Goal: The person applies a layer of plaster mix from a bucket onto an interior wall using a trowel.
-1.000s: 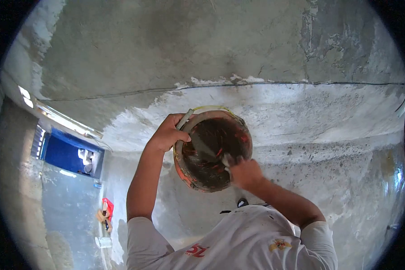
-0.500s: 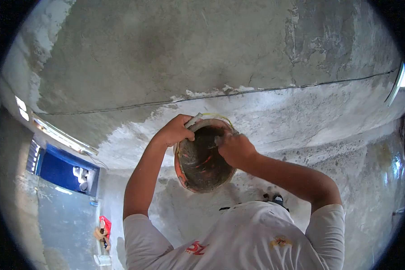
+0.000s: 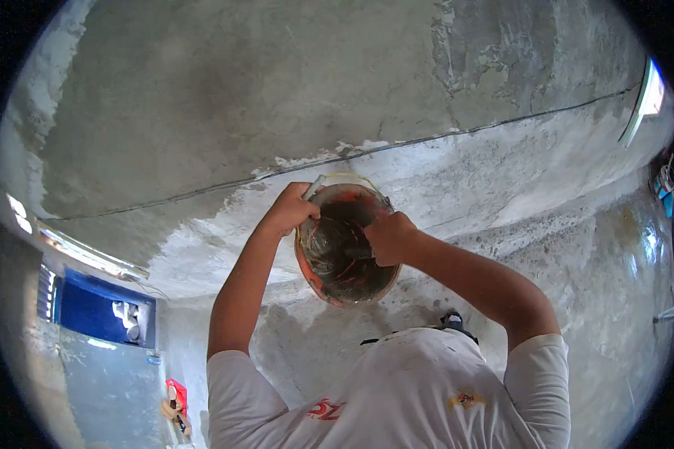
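A round orange-red bucket (image 3: 308,275), crusted with grey cement, is tilted so that its open mouth faces me. My left hand (image 3: 290,210) is closed on its upper left rim, thumb over the edge, beside the pale grip (image 3: 314,188) of the wire handle. Reaching over the right rim, my right hand (image 3: 389,238) is closed in the bucket's mouth. A bit of a greyish tool seems to show below its fingers, but its kind is hidden. Dark wet-looking residue with reddish streaks coats the inside.
Ahead stands a grey plastered wall (image 3: 240,90) with a thin cable (image 3: 494,126) along it. Below me is a stained concrete floor (image 3: 277,337). At left are a blue-framed opening (image 3: 90,299) and a red item (image 3: 177,393); containers (image 3: 663,183) stand far right.
My right hand has moved down and slightly deeper into the bucket's mouth. The bucket sits a little higher in view, still gripped by my left hand. The view has shifted and turned slightly.
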### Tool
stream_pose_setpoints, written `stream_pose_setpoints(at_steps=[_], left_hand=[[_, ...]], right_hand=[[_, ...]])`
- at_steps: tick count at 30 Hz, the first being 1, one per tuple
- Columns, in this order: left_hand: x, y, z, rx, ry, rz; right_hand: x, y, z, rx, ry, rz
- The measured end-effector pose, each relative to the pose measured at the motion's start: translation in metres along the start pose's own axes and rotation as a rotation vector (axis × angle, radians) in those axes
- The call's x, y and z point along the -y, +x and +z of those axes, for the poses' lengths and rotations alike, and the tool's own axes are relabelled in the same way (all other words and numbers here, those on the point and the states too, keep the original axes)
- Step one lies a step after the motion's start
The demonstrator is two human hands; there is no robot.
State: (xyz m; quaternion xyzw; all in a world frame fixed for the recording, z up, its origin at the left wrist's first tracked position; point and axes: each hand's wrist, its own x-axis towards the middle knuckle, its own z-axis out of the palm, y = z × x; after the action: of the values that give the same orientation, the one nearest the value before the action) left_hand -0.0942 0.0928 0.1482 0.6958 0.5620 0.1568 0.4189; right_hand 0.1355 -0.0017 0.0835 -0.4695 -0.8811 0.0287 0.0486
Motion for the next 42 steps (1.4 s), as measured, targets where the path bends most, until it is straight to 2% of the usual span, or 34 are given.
stream_pose_setpoints(at_steps=[2, 3, 5, 6, 8, 9, 11, 12, 14, 15, 17, 21, 23, 24, 27, 29, 33, 35, 36, 42], left_hand=[[0.013, 0.018, 0.008, -0.017, -0.042, -0.004], [0.012, 0.02, 0.013, -0.045, -0.091, -0.014], [0.005, 0.017, 0.019, -0.005, -0.106, -0.008], [0.001, 0.012, 0.022, 0.022, -0.132, -0.011], [-0.002, 0.008, 0.02, 0.043, -0.118, -0.012], [-0.004, 0.003, 0.018, 0.076, -0.129, -0.005], [-0.01, -0.006, 0.013, 0.096, -0.146, -0.01], [-0.015, -0.008, 0.011, 0.095, -0.167, -0.027], [-0.024, -0.013, 0.01, 0.109, -0.178, -0.043], [-0.029, -0.014, 0.008, 0.114, -0.183, -0.019], [-0.032, -0.014, 0.004, 0.129, -0.181, -0.005], [-0.036, -0.02, 0.002, 0.152, -0.109, -0.052], [-0.042, -0.024, 0.003, 0.134, -0.104, -0.03], [-0.044, -0.024, 0.004, 0.129, -0.109, -0.024], [-0.048, -0.027, 0.0, 0.118, -0.109, 0.025], [-0.052, -0.032, -0.005, 0.128, -0.086, 0.023], [-0.051, -0.037, -0.011, 0.13, -0.085, 0.023], [-0.052, -0.038, -0.012, 0.11, -0.102, 0.018], [-0.056, -0.04, -0.011, 0.109, -0.101, 0.021], [-0.062, -0.043, -0.016, 0.106, 0.017, 0.041]], right_hand=[[-0.012, 0.004, 0.004, 0.218, 0.159, 0.066], [-0.016, 0.005, 0.016, 0.217, 0.169, 0.075], [-0.032, 0.008, 0.038, 0.479, 0.567, 0.035], [-0.037, 0.001, 0.044, 0.475, 0.569, 0.039], [-0.037, -0.019, 0.06, -0.046, 0.894, -0.188], [-0.035, -0.028, 0.057, -0.038, 0.897, -0.196], [-0.028, -0.046, 0.044, -0.308, 0.637, 0.021], [-0.025, -0.05, 0.034, -0.301, 0.641, 0.01], [-0.019, -0.055, 0.02, -0.143, 0.372, -0.038], [-0.02, -0.055, 0.02, -0.146, 0.371, -0.029], [-0.023, -0.054, 0.02, 0.025, 0.159, -0.133], [-0.033, -0.049, 0.007, 0.016, 0.073, -0.212], [-0.034, -0.046, -0.002, -0.122, 0.107, -0.166], [-0.031, -0.043, 0.001, -0.121, 0.098, -0.169], [-0.018, -0.036, 0.006, -0.147, 0.036, -0.291], [-0.015, -0.042, -0.001, 0.018, -0.031, -0.373], [-0.021, -0.036, -0.019, 0.022, -0.088, -0.359], [-0.021, -0.03, -0.024, -0.14, -0.083, -0.282], [-0.02, -0.029, -0.024, -0.142, -0.085, -0.282], [-0.011, -0.034, -0.025, 0.029, -0.18, -0.421]])
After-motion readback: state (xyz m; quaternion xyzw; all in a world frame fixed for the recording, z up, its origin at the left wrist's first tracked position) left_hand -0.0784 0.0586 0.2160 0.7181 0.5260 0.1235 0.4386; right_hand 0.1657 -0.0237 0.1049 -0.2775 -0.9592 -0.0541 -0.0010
